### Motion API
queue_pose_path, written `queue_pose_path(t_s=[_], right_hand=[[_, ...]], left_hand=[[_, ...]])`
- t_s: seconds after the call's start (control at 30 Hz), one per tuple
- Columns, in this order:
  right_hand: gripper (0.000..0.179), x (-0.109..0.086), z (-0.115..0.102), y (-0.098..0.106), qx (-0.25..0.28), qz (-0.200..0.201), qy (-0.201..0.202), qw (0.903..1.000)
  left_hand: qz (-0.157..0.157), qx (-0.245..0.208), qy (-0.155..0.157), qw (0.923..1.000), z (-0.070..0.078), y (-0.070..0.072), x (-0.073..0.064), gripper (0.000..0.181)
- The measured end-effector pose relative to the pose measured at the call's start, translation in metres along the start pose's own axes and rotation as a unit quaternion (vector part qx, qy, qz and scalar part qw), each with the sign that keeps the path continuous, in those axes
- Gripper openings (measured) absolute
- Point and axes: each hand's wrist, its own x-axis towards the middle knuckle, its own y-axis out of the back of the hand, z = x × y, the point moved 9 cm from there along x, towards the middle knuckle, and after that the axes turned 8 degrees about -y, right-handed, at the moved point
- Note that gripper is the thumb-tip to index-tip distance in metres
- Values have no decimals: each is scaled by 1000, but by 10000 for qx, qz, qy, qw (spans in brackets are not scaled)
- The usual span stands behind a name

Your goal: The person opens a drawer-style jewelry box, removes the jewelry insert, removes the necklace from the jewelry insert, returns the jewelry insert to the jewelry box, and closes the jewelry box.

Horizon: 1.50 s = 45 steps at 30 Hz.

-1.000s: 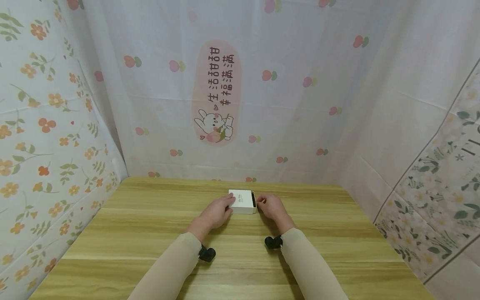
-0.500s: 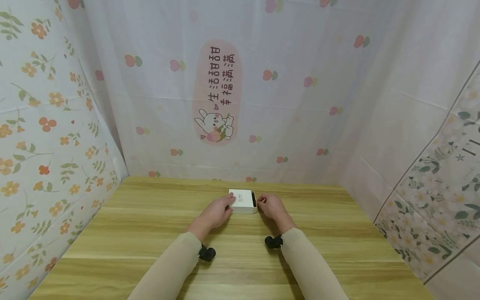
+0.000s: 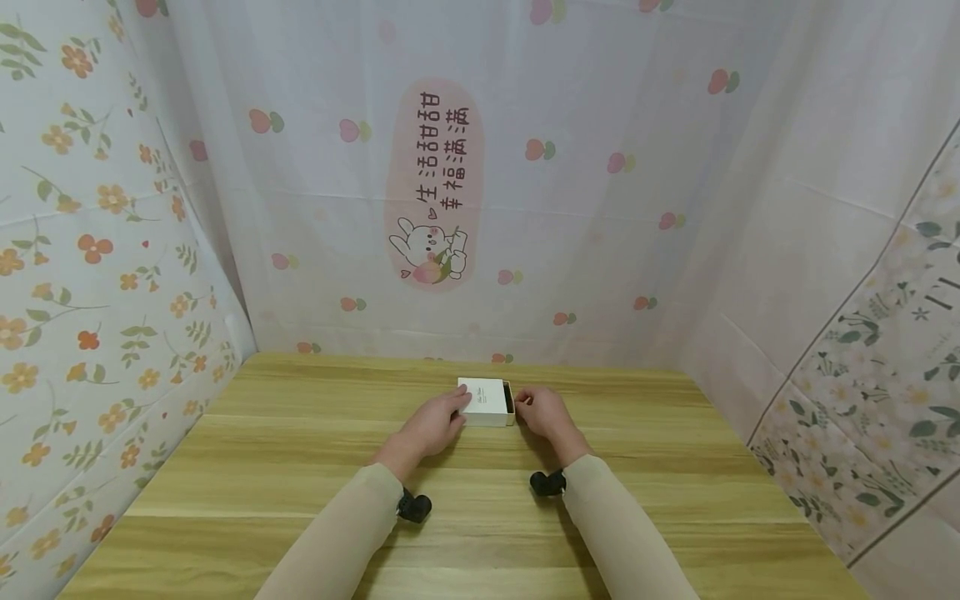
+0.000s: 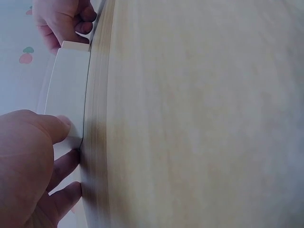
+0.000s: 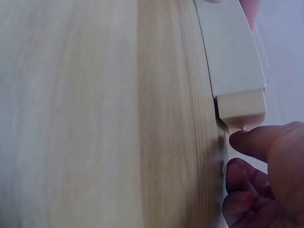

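Two pale sleeves (image 3: 337, 529) reach over the wood-grain worktop (image 3: 487, 542), a small black camera (image 3: 414, 507) at each wrist. Beyond them, the left hand (image 3: 433, 427) grips the left end of a white box (image 3: 483, 400), its fingers partly bent. The right hand (image 3: 543, 414) is curled, thumb and finger pinching the end of the tray (image 5: 242, 107), which juts slightly from the box's right end. The box lies flat near the worktop's far edge. Behind hangs a white cloth (image 3: 585, 233) with a rabbit picture (image 3: 433, 250).
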Motion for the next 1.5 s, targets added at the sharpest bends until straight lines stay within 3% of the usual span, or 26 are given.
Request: queue_pose_path(t_s=[0.43, 1.5], right_hand=[[14, 2, 5, -1, -8, -27, -29, 10000], [14, -1, 7, 6, -17, 56, 32, 10000]], left_hand=[[-78, -97, 133, 9998, -4, 0, 1, 50], [-8, -65, 38, 10000, -6, -4, 1, 50]])
